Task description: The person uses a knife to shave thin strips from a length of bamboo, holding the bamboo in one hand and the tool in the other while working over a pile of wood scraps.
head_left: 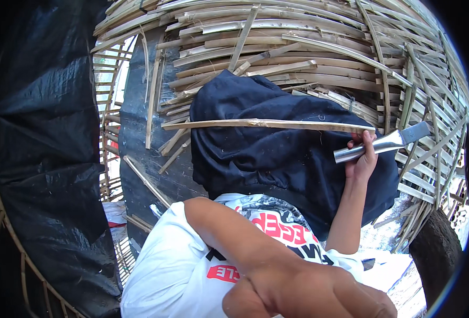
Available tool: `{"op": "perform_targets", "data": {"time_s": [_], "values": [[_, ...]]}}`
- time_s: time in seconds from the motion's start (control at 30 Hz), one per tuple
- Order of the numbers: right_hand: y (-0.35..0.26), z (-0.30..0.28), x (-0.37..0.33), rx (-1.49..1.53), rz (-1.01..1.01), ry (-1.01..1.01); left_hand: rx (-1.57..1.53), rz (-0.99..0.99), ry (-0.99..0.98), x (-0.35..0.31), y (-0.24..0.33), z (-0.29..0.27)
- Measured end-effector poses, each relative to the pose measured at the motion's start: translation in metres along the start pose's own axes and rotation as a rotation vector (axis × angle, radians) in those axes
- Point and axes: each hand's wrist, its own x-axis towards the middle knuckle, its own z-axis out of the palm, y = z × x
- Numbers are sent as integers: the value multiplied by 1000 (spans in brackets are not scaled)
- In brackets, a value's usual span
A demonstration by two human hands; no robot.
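Note:
My right hand (364,153) is closed round a bladed metal tool (369,149) with a silver tubular handle and a short flat grey blade pointing right. Its fingertips also pinch or touch the right end of a thin bamboo strip (266,124). That strip lies level across the dark cloth (277,159) draped over my lap. Bent across my white shirt, my left arm brings my left hand (308,291) close up at the lower edge. Its fingers are partly cut off, so whether it holds anything is hidden.
A thick layer of split bamboo strips (298,50) spreads beyond my lap, with woven slats (430,159) curving round the right. Black sheeting (43,132) hangs on the left. Loose strips (144,180) lie on a dark surface (165,169). A dark post (436,249) stands at lower right.

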Motion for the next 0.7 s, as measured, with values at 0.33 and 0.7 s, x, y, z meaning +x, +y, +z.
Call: {"op": "perform_targets", "data": {"time_s": [0.33,0.7], "values": [[4,-12,1,23,19,7,253,-549,-597,-13,-18,-51],[-20,55,32,115,5,-197,2201,-1205,-278,-59,166,-172]]}}
